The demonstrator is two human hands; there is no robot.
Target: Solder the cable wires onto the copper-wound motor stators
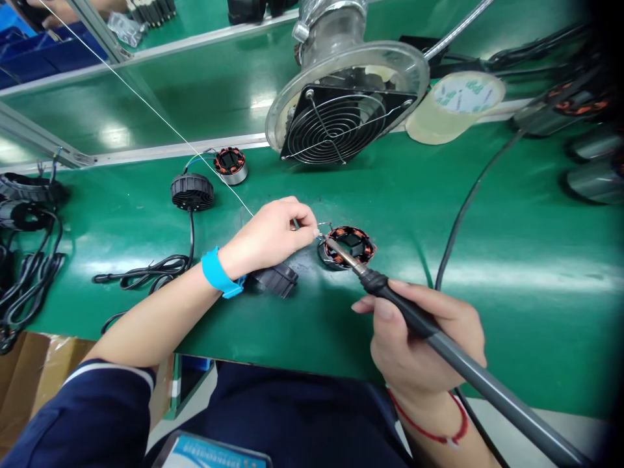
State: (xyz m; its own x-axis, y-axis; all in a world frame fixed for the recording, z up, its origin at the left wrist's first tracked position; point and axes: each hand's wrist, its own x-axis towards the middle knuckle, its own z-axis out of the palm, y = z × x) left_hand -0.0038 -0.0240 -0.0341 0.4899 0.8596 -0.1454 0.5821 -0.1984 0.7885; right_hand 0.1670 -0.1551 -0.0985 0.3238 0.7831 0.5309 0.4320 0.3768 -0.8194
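Note:
My right hand (pixel 424 331) grips a soldering iron (pixel 414 315) by its dark handle. The iron's tip points up and left, at the near-left rim of a motor stator (pixel 358 250) with copper windings, where thin leads stick out. Just left of that tip, my left hand (pixel 280 231) is closed in a pinch. A thin pale strand of solder wire (pixel 166 120) runs down from the upper left into this hand; the fingers hide its end. Beneath the left wrist lies a black ribbed round cap (pixel 277 279), partly covered.
A second stator (pixel 231 166) is wired to a black cap (pixel 192 192) with a coiled cable. A fume duct with fan grille (pixel 336 127) hangs behind. Right of it lies a tape roll (pixel 453 104); metal motor parts (pixel 597 179) stand far right. Black cables (pixel 34 279) lie left.

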